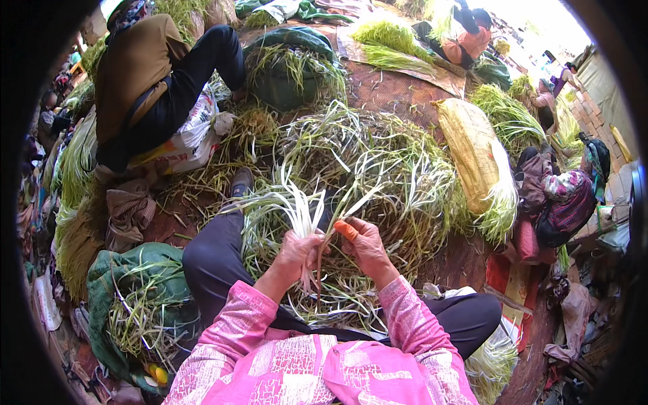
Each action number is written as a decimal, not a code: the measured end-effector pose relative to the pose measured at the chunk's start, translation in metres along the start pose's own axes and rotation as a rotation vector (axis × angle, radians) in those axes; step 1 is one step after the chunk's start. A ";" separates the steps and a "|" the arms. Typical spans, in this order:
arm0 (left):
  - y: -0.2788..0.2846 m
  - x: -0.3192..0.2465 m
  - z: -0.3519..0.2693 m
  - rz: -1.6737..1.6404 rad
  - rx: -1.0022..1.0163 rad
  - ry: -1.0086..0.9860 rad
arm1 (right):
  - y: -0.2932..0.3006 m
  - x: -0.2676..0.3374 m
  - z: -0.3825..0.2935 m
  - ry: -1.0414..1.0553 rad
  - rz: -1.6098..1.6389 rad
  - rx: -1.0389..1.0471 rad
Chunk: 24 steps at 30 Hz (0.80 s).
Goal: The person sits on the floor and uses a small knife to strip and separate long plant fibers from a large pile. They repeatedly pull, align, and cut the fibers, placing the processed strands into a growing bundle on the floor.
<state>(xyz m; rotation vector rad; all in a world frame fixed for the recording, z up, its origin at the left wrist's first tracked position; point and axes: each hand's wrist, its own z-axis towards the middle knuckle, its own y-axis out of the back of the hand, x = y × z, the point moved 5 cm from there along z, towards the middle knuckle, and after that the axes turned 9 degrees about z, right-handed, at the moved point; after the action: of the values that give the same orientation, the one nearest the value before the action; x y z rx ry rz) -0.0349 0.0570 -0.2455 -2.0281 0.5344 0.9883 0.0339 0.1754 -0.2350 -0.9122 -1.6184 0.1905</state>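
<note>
A bunch of pale leafy stalks (302, 207), seemingly garlic chives, is held in my left hand (298, 250), with thin pinkish ends hanging below the fist. My right hand (365, 245) has an orange cover on one finger and pinches a separate greenish stalk (340, 210) beside the bunch. That stalk's brownish lower part passes close to my left fingers. Both hands are above a large heap of loose, tangled stalks and trimmings (374, 147) between and beyond my legs.
A green sack of trimmings (147, 283) sits at the left, another green bundle (288, 76) beyond the heap. A yellow woven sack (471, 152) lies right of it. One person (136, 86) sits close at upper left; another (562, 197) sits at the right. More people are farther back.
</note>
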 end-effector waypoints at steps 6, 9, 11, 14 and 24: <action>-0.003 -0.001 -0.003 -0.030 0.094 0.056 | -0.005 -0.008 -0.010 -0.216 0.191 0.122; -0.008 -0.001 -0.005 -0.062 0.152 0.094 | -0.005 -0.009 -0.009 -0.232 0.164 0.102; -0.005 -0.004 -0.004 0.066 0.061 0.036 | -0.001 -0.011 -0.006 -0.154 0.099 0.093; 0.011 -0.008 0.000 0.292 -0.201 -0.112 | -0.008 0.007 -0.005 0.116 -0.297 0.001; 0.006 -0.036 0.001 0.746 -0.368 -0.447 | -0.027 0.007 -0.010 0.468 -1.012 -0.076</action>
<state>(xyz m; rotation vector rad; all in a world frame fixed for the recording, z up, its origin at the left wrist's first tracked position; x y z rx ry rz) -0.0609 0.0555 -0.2200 -1.8267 0.9388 2.0508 0.0311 0.1579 -0.2116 -0.0853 -1.4566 -0.7357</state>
